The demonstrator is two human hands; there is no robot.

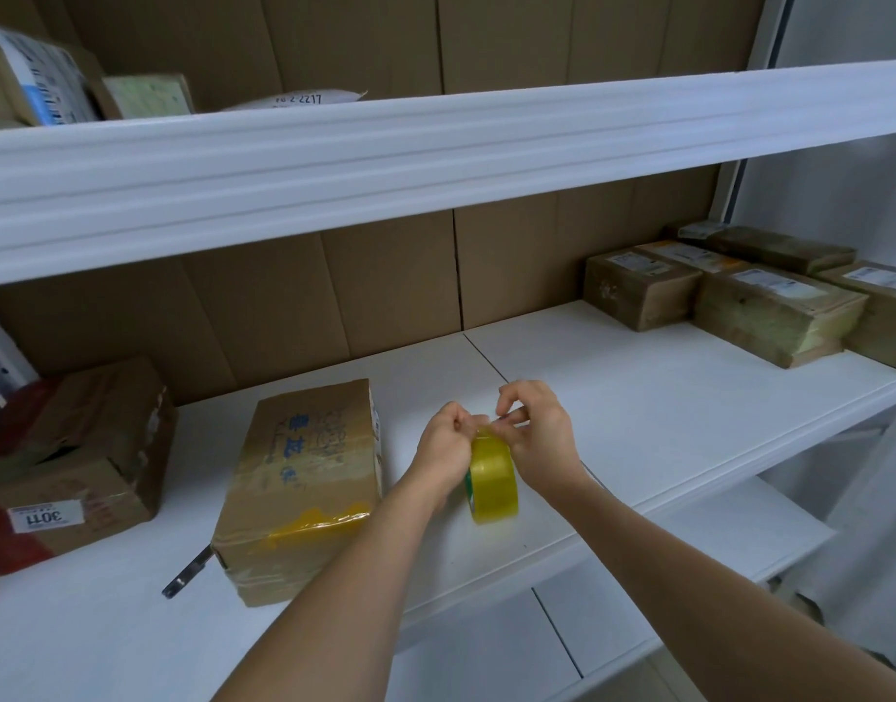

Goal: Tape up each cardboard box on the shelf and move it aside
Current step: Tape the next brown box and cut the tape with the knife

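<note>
A cardboard box (304,483) lies flat on the white shelf (613,412), left of centre, with blue handwriting on its top and a strip of yellow tape (317,521) across its near end. Just to its right, a roll of yellow tape (492,481) stands on edge above the shelf, held between two bare hands. The left hand (446,443) is curled closed against the roll's left side, gripping it near the top. The right hand (534,430) is on the roll's right side, with thumb and fingertips pinched together at the top edge of the roll; whether they hold the loose tape end cannot be told. A dark metal blade-like tool (186,575) lies on the shelf, touching the box's near left corner. Further left sits a worn box (81,458) with a white label reading 3011 upside down. At the far right of the shelf, several smaller labelled boxes (729,291) are grouped close together. More parcels (46,78) sit on the shelf above.
</note>
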